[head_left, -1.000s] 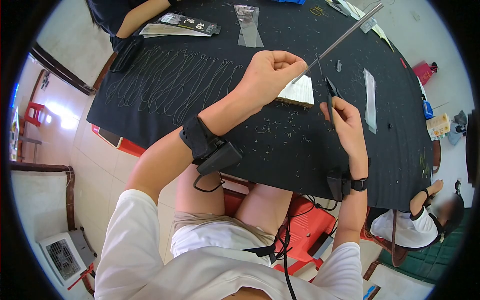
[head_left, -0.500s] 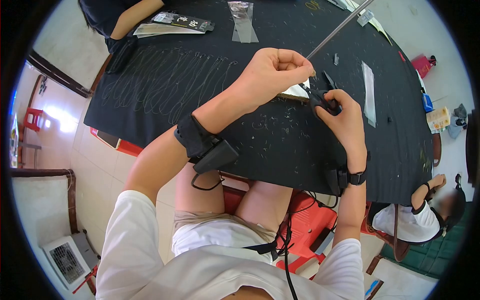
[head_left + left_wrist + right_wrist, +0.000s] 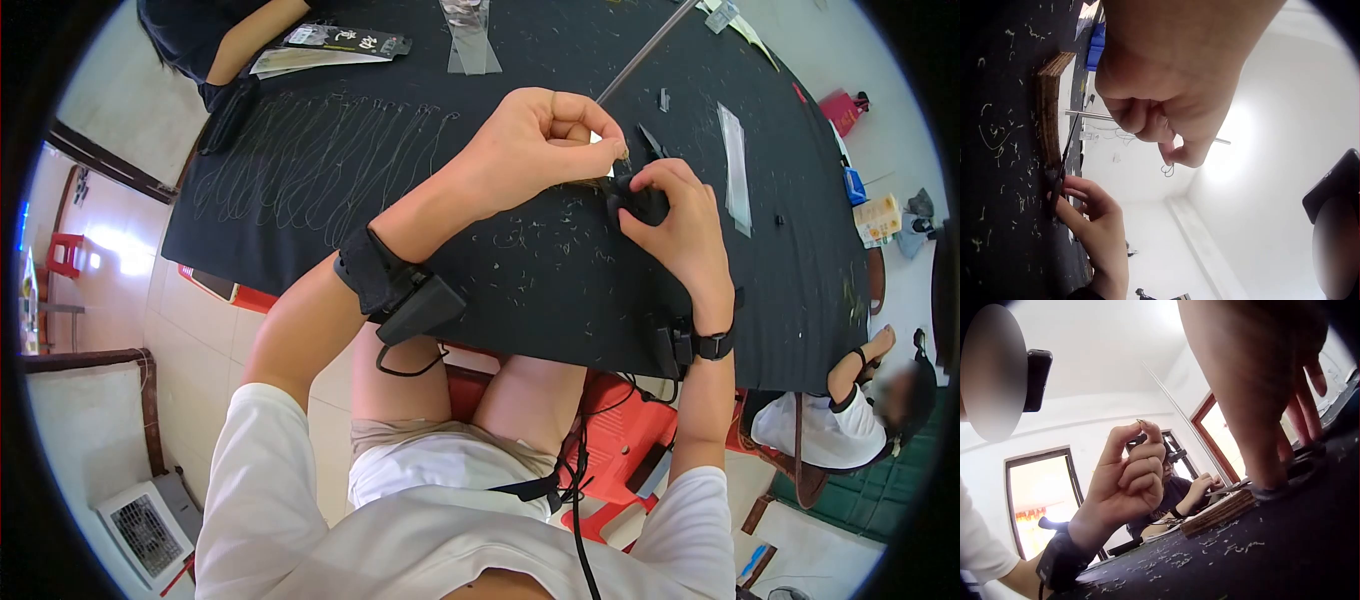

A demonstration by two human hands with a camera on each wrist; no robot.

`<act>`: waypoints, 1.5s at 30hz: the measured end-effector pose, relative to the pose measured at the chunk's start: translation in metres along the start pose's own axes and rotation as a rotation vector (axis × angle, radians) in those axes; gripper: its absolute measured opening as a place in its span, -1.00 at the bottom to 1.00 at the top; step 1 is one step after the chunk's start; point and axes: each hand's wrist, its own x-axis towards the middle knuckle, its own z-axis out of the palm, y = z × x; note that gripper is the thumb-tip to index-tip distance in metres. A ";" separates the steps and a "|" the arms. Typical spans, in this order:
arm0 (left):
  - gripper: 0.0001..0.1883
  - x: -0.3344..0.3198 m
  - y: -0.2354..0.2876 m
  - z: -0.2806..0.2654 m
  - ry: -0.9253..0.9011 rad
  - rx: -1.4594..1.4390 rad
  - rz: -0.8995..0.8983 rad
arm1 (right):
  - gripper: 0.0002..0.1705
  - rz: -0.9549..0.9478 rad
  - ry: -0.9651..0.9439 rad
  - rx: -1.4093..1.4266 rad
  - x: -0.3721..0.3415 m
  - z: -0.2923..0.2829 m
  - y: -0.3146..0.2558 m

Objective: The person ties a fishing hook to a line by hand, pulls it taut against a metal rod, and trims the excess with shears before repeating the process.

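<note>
The person's left hand (image 3: pixel 550 140) is raised over the tabletop (image 3: pixel 540 320), its forearm crossing the near edge; the wrist is bent, the other fingers are folded into the palm, and thumb and forefinger pinch a small wire loop (image 3: pixel 1164 169) that hangs just below the fingertips. The right hand (image 3: pixel 680 220) is lower, down by the cloth, its forearm coming straight over the near edge; its thumb and fingers grip the black handles of a pair of scissors (image 3: pixel 642 204). The two hands are near each other but apart, as the left wrist view shows.

The scissors lie beside a brown, white-topped block (image 3: pixel 1050 115), the blades pointing toward the far edge. From the block a thin metal rod (image 3: pixel 650 52) leans up behind the left fingers. In the head view the left hand covers much of the block; in the right wrist view the right hand partly hides the scissors.

Pale clippings (image 3: pixel 520 240) are scattered between the block and the near edge. A row of long wire loops (image 3: pixel 330 160) lies toward the left edge, with a black printed packet (image 3: pixel 345 42) beyond. A clear sleeve (image 3: pixel 735 165) lies toward the right edge, and another clear bag (image 3: pixel 470 40) near the far side. Another person's arm (image 3: pixel 255 40) rests at the far left corner.
</note>
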 end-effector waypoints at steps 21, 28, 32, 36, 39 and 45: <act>-0.91 -0.001 -0.001 0.000 -0.105 0.119 0.032 | -0.79 -0.216 0.298 0.503 0.004 0.001 -0.023; -0.90 0.000 -0.002 -0.002 -0.106 0.146 0.028 | -0.80 -0.218 0.291 0.504 0.004 0.002 -0.022; -0.91 0.000 -0.001 -0.002 -0.110 0.138 0.023 | -0.82 -0.210 0.279 0.523 0.004 0.003 -0.021; -0.90 0.000 -0.003 0.001 -0.081 0.165 0.032 | -0.83 -0.182 0.270 0.540 0.004 0.003 -0.023; -0.89 0.000 -0.002 0.001 -0.074 0.160 0.020 | -0.83 -0.174 0.259 0.536 0.003 0.002 -0.023; -0.87 0.000 -0.001 -0.003 -0.147 0.219 -0.001 | -0.83 -0.179 0.250 0.530 0.003 0.002 -0.023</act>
